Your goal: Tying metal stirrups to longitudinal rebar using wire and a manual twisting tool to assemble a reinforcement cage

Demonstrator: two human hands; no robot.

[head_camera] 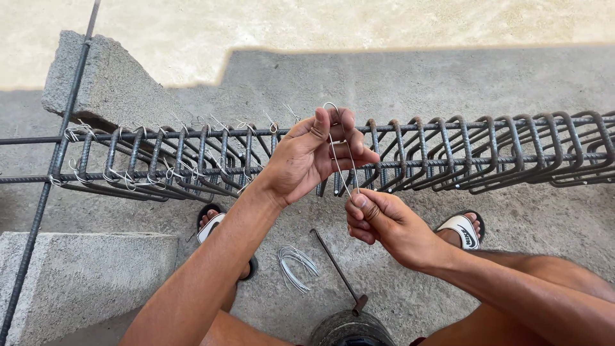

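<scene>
We see a concrete floor (448, 77) with a grey concrete block (102, 83) at upper left and a second block (77, 275) at lower left. A bundle of bent wires (296, 266) lies beside a thin metal hook tool (338, 269), between two black-and-white sandals (464, 229).

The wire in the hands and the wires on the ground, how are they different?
The held wire is a single piece, pinched at its loop by the left hand and at its ends by the right hand; the bundle of wires is several pieces lying loose on the concrete floor. The held wire is stretched long and narrow; the bundle curves wider. Both are thin, pale metal bent into a U.
</scene>
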